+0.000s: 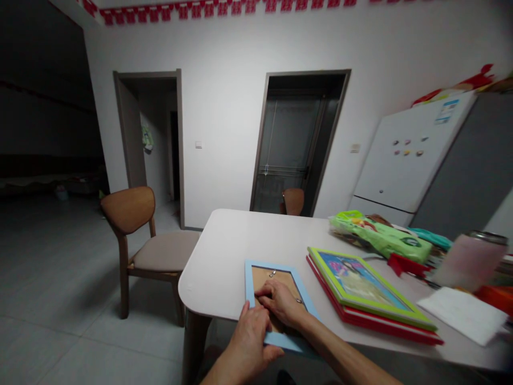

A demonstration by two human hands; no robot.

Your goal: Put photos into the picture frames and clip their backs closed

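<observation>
A light-blue picture frame (249, 278) lies face down at the table's near edge, its brown backing board (260, 274) facing up. Small metal clips (273, 274) show at its far side and right side. My left hand (251, 337) grips the near left corner, thumb along the near edge. Bent over the backing is my right hand (284, 302), its fingers bunched at the left inner edge. Whatever is under those fingertips is hidden. To the right, a green picture frame (372, 289) with a picture in it rests on red frames (348, 316).
The white table (236, 235) has a rounded left corner. On its right side are a green plastic package (377, 235), a pinkish jar (471, 262), white paper (465, 313) and red items. A wooden chair (132, 214) stands left, a fridge (412, 155) behind right.
</observation>
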